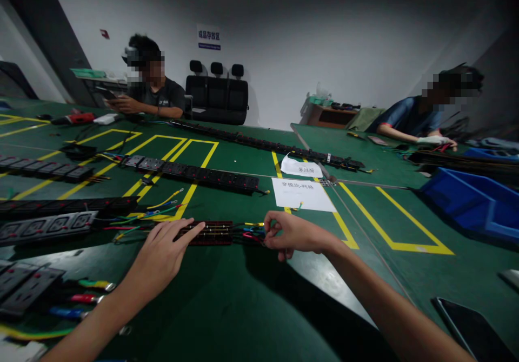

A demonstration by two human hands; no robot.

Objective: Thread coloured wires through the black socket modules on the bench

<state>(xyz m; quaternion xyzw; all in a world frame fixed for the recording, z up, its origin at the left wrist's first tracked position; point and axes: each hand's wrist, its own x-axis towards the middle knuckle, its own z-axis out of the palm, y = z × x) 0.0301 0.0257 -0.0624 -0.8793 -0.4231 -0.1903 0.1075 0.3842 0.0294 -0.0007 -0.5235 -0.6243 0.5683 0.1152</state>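
A dark socket module (217, 232) with brass strips along its length lies on the green table. My left hand (164, 245) rests over the module's left part, fingers stretched out and pressing on it from above. Coloured wires (249, 232), among them blue, red and yellow-green, come out of the module's right end. At the ends of these wires, the curled fingers of my right hand (290, 233) are pinched together on them; the exact tips are hard to make out. More loose wires (125, 226) run from the left side, next to a grey socket strip (48, 229).
Long black socket strips (194, 173) lie across the table. Printed paper sheets (304, 194) are beyond my right hand. A blue bin (470, 199) and a phone (470, 327) are at the right. Wires with ring terminals (87, 298) lie near my left forearm. Two people sit opposite.
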